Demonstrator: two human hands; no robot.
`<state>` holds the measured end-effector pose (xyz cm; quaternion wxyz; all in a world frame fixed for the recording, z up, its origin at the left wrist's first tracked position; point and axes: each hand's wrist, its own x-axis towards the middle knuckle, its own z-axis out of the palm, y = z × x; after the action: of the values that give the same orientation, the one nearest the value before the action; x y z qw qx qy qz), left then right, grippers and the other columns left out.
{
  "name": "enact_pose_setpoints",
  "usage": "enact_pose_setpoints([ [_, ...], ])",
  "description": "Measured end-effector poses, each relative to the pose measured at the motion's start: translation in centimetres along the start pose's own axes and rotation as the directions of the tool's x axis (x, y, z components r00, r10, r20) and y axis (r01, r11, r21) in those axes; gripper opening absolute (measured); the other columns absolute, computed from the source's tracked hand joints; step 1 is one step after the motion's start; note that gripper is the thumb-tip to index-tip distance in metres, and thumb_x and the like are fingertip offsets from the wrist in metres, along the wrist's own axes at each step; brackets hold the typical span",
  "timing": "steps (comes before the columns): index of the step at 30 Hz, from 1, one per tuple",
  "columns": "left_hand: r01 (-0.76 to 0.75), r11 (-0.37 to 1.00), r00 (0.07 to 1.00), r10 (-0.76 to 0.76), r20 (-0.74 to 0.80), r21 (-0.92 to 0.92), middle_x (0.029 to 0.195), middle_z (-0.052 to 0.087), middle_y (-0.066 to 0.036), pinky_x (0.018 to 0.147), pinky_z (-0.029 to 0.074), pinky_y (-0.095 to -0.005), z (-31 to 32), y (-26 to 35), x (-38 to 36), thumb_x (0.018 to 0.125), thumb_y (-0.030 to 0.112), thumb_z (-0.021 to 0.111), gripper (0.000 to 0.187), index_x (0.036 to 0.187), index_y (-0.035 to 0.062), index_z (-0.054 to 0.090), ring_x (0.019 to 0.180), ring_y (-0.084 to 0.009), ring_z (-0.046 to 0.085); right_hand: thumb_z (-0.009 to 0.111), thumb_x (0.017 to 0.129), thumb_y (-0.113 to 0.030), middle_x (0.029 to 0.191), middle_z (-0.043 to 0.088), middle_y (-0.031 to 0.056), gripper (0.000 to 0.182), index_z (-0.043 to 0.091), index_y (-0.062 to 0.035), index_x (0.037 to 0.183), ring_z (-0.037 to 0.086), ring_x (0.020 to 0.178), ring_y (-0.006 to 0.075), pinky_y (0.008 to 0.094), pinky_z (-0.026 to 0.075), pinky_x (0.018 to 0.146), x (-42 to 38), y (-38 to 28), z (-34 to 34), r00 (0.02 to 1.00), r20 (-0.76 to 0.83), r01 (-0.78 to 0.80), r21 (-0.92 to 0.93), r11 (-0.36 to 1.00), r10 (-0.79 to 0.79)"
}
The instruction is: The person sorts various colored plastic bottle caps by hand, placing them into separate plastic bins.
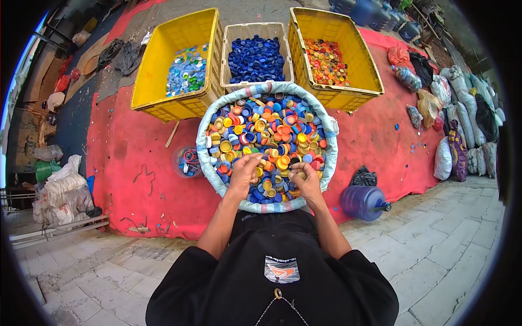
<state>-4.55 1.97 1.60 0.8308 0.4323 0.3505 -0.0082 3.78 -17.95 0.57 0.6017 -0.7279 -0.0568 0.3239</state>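
Observation:
A round basket with a padded pale-blue cloth rim (204, 127) stands right in front of me, heaped with mixed plastic bottle caps (283, 133) in orange, yellow, gold, blue and white. Over the near half of the heap, my left hand (246, 175) is closed, thumb against fingers; what its fingertips hold, if anything, is too small to make out. A short way to the right, my right hand (306, 182) is also closed, its curled fingers around what looks like a gold bottle cap (302, 175). A gap with loose caps lies between the two hands.
Behind the basket are a yellow crate (144, 81) with light-blue and green caps, a white crate (224, 60) with dark-blue caps, and another yellow crate (370, 81) with orange and red caps. A water jug (361, 202) lies at right; filled sacks (467, 117) line the far right.

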Motion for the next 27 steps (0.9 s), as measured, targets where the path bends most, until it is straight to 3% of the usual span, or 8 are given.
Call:
enact_pose_setpoints([
  [1, 0.008, 0.976, 0.998, 0.004, 0.057, -0.218, 0.079, 0.057, 0.001, 0.043, 0.034, -0.0188, -0.3, 0.5, -0.3, 0.091, 0.024, 0.056, 0.028, 0.107, 0.0015, 0.061, 0.051, -0.0059, 0.042, 0.067, 0.080, -0.009, 0.090, 0.061, 0.0098, 0.025, 0.058, 0.0011, 0.100, 0.060, 0.076, 0.0213, 0.0362, 0.049, 0.070, -0.2, -0.6, 0.2, 0.992, 0.009, 0.123, -0.244, 0.962, -0.124],
  [4, 0.093, 0.848, 0.990, -0.025, 0.137, -0.522, 0.082, 0.058, -0.001, 0.043, 0.036, -0.0202, -2.4, 0.3, 0.0, 0.094, 0.028, 0.051, 0.031, 0.106, 0.0016, 0.061, 0.054, -0.0072, 0.046, 0.070, 0.077, -0.010, 0.090, 0.063, 0.0154, 0.032, 0.058, 0.0019, 0.103, 0.063, 0.081, 0.0286, 0.0380, 0.050, 0.073, -0.5, -0.9, 0.4, 0.917, 0.190, 0.391, -0.599, 0.699, -0.350],
  [5, 0.081, 0.837, 0.992, -0.014, 0.126, -0.542, 0.085, 0.061, -0.003, 0.045, 0.038, -0.0211, -3.2, -0.3, 0.2, 0.094, 0.029, 0.049, 0.032, 0.105, 0.0018, 0.061, 0.058, -0.0082, 0.050, 0.070, 0.075, -0.010, 0.088, 0.061, 0.0193, 0.033, 0.058, 0.0022, 0.102, 0.061, 0.085, 0.0349, 0.0412, 0.050, 0.075, -0.6, -0.9, 0.7, 0.915, 0.208, 0.395, -0.632, 0.667, -0.345],
  [7, 0.078, 0.829, 0.991, -0.003, 0.135, -0.554, 0.089, 0.063, -0.005, 0.047, 0.040, -0.0219, -3.4, -0.8, -0.1, 0.094, 0.029, 0.049, 0.031, 0.104, 0.0021, 0.061, 0.059, -0.0091, 0.052, 0.070, 0.075, -0.011, 0.086, 0.061, 0.0187, 0.032, 0.058, 0.0017, 0.101, 0.060, 0.086, 0.0354, 0.0426, 0.049, 0.076, -0.9, -1.1, 1.3, 0.910, 0.222, 0.400, -0.696, 0.597, -0.351],
  [12, 0.076, 0.839, 0.996, -0.038, 0.081, -0.539, 0.094, 0.065, -0.007, 0.052, 0.045, -0.0246, -3.6, -2.2, -0.7, 0.096, 0.027, 0.049, 0.029, 0.107, 0.0028, 0.059, 0.063, -0.0110, 0.056, 0.071, 0.074, -0.010, 0.082, 0.060, 0.0174, 0.028, 0.057, 0.0005, 0.095, 0.059, 0.085, 0.0362, 0.0451, 0.048, 0.076, -0.5, -1.1, 2.2, 0.883, 0.243, 0.436, -0.742, 0.509, -0.402],
  [17, 0.088, 0.823, 0.992, -0.023, 0.123, -0.560, 0.103, 0.066, -0.013, 0.065, 0.054, -0.0305, -3.6, -3.4, -0.9, 0.093, 0.023, 0.049, 0.030, 0.113, 0.0010, 0.056, 0.076, -0.0172, 0.064, 0.072, 0.071, -0.010, 0.080, 0.066, 0.0151, 0.028, 0.056, -0.0002, 0.092, 0.060, 0.079, 0.0350, 0.0448, 0.048, 0.073, 0.2, -0.9, 2.3, 0.892, 0.259, 0.421, -0.773, 0.474, -0.370],
  [27, 0.108, 0.833, 0.982, -0.003, 0.191, -0.543, 0.115, 0.062, -0.017, 0.078, 0.053, -0.0336, -2.6, -2.4, -0.2, 0.091, 0.016, 0.050, 0.030, 0.116, 0.0004, 0.052, 0.091, -0.0214, 0.064, 0.069, 0.071, -0.008, 0.077, 0.067, 0.0134, 0.025, 0.058, -0.0020, 0.092, 0.060, 0.072, 0.0328, 0.0457, 0.046, 0.066, 0.6, -0.4, 2.6, 0.863, 0.231, 0.429, -0.806, 0.409, -0.450],
])
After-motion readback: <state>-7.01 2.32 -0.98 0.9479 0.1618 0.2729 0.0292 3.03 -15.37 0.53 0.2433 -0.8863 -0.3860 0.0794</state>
